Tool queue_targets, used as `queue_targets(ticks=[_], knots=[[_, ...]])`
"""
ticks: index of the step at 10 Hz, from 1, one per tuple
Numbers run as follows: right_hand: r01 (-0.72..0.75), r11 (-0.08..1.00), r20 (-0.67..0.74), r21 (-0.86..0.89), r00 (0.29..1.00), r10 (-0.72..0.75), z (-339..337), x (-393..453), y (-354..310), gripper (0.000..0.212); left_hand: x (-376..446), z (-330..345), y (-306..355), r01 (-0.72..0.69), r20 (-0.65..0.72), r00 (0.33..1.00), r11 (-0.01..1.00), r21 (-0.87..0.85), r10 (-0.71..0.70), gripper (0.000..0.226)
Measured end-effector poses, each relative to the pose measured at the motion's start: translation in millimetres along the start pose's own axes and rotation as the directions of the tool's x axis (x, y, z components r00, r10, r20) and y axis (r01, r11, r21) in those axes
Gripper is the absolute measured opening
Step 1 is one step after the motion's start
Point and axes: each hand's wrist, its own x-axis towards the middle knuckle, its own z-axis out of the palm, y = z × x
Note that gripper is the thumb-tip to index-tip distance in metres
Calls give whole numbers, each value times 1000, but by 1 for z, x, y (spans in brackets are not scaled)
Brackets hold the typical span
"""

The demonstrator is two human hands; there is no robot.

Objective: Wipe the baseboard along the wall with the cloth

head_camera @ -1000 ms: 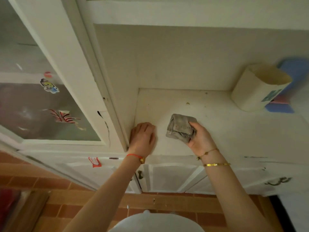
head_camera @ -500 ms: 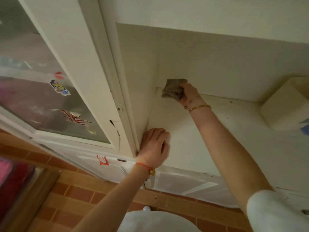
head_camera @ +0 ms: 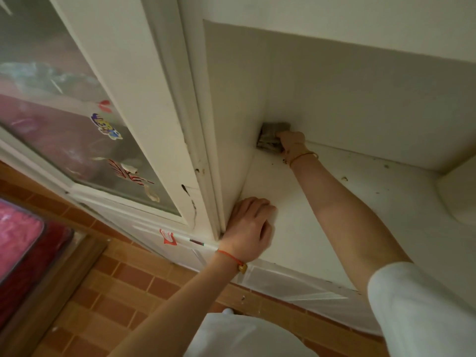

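Note:
A crumpled grey cloth [head_camera: 272, 136] is pressed into the far left corner of a white cabinet ledge [head_camera: 334, 202], where the ledge meets the back wall [head_camera: 360, 99]. My right hand [head_camera: 292, 144] grips the cloth, arm stretched out over the ledge. My left hand [head_camera: 251, 226] rests on the ledge's near left corner beside the cabinet frame, fingers bent, holding nothing. No baseboard as such is visible; the seam between ledge and wall runs to the right from the cloth.
A tall cabinet with a glass door [head_camera: 77, 112] bearing stickers stands at left. A cream container [head_camera: 458, 199] sits on the ledge at far right. Dirt specks dot the ledge. Below are white cabinet doors [head_camera: 283, 282], brown floor tiles [head_camera: 116, 305] and a red item [head_camera: 20, 243].
My right hand carried the cloth from the ledge's front to the back corner and now presses it there. The left hand stayed at the front corner. The view moved closer.

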Motion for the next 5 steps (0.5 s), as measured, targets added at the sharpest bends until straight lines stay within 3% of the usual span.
queue_targets(ticks=[1, 2, 3, 4, 5], knots=[[112, 947, -85, -300, 986, -143, 0, -8, -5, 33, 0, 0, 1, 4, 6, 1000, 1000, -2, -4, 35], [189, 881, -121, -433, 957, -265, -6, -5, 7, 34, -1, 0, 0, 7, 23, 1000, 1000, -5, -7, 36], [235, 859, -76, -455, 951, -300, -13, -8, 12, 35, 0, -1, 0, 33, 43, 999, 999, -14, -32, 37], [229, 872, -85, -432, 952, -293, -22, -9, 13, 56, -2, 1, -1, 4, 27, 1000, 1000, -19, -4, 37], [266, 898, -151, -350, 930, -335, -35, -17, 22, 54, -1, -1, -2, -4, 26, 1000, 1000, -16, 5, 37]])
